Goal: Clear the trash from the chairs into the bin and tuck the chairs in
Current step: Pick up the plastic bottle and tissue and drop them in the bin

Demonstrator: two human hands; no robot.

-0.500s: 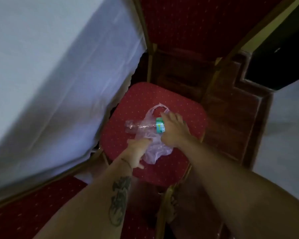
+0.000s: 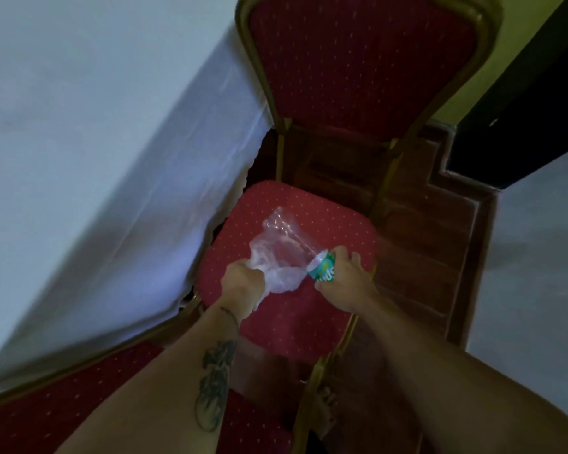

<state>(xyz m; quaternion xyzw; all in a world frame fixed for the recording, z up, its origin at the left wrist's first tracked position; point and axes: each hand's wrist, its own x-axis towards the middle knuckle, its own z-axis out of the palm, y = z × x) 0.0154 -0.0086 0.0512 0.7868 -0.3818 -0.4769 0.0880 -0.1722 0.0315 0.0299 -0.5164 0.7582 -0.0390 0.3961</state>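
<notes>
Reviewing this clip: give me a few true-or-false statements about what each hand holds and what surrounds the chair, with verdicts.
1. The left hand grips the thin plastic bag. True.
2. The right hand is empty. False: it holds the clear bottle at its green-labelled end.
3. The chair seat is blue. False: it is red with small light dots.
4. A white tablecloth hangs to the left of the chair seat. True.

1. On my left a white tablecloth [image 2: 95,142] drapes down over the table's edge.
2. Below me the floor [image 2: 417,263] is dark reddish-brown wood.
3. At the far right, a yellow-green wall [image 2: 522,21] meets a black panel [image 2: 538,109].
4. The light is dim.
</notes>
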